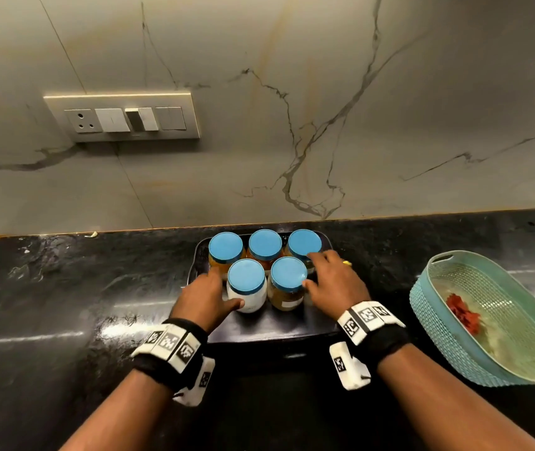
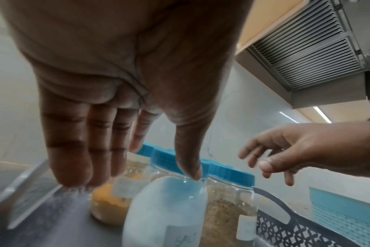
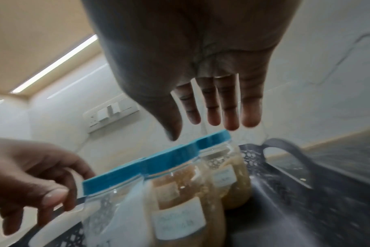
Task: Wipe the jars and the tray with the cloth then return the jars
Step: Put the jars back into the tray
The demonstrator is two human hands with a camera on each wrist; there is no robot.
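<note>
From the head view, five blue-lidded jars [image 1: 253,271] stand on the dark tray [image 1: 269,327] on the table [image 1: 64,288]; both hands reach in. The left wrist view shows the left hand [image 2: 120,100] spread, thumb touching the salt jar [image 2: 165,208]. The right wrist view shows the right hand [image 3: 196,66] spread above the lids. Best grip one jar low and lift straight.

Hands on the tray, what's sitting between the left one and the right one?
In the head view, the two front jars: the white-filled jar by the left hand and the brown-filled jar by the right hand.
</note>
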